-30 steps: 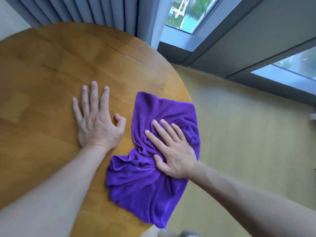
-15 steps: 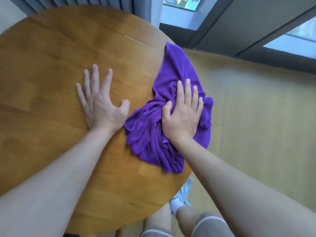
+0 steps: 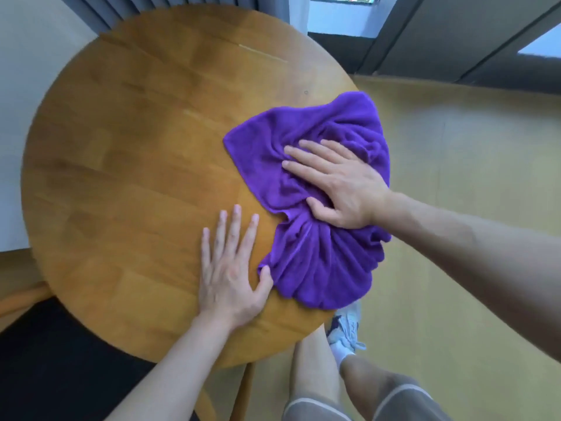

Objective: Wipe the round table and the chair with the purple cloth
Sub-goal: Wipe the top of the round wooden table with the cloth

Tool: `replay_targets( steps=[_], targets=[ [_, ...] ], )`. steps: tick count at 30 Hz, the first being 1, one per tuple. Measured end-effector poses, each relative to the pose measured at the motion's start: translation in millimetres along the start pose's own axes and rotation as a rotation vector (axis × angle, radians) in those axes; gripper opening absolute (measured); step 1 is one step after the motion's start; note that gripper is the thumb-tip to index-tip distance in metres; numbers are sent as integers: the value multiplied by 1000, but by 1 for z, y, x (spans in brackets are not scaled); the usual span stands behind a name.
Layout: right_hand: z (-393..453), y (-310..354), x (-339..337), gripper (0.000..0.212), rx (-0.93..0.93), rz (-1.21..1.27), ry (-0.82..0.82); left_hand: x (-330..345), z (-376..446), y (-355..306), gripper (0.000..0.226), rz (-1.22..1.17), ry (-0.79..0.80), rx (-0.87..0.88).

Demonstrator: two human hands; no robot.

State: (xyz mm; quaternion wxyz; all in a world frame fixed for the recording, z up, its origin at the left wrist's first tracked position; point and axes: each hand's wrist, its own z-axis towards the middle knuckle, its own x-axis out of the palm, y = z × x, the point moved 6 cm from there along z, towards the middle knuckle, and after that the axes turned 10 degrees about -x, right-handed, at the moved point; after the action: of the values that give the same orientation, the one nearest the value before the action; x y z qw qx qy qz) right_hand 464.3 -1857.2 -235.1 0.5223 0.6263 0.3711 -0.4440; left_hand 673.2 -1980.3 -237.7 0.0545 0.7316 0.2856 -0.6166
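right hand [image 3: 343, 189] flat on purple cloth [image 3: 318, 253] overhanging round table [image 3: 136, 177] edge | left hand [image 3: 230, 268] flat, grip empty

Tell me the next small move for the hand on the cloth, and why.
Probably sweep the right hand, pressed flat on the purple cloth, leftward across the round table. The cloth sits bunched at the right edge, partly overhanging, while the left hand braces on bare wood.
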Motion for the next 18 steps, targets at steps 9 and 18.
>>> replay_targets(
  steps=[9,18],
  targets=[
    [-28,67,25,75,697,64,-207,5,-3,0,97,78,-46,-39],
    [-35,67,30,71,-63,-134,56,2,-2,-4,93,66,-52,-47]
  ],
)
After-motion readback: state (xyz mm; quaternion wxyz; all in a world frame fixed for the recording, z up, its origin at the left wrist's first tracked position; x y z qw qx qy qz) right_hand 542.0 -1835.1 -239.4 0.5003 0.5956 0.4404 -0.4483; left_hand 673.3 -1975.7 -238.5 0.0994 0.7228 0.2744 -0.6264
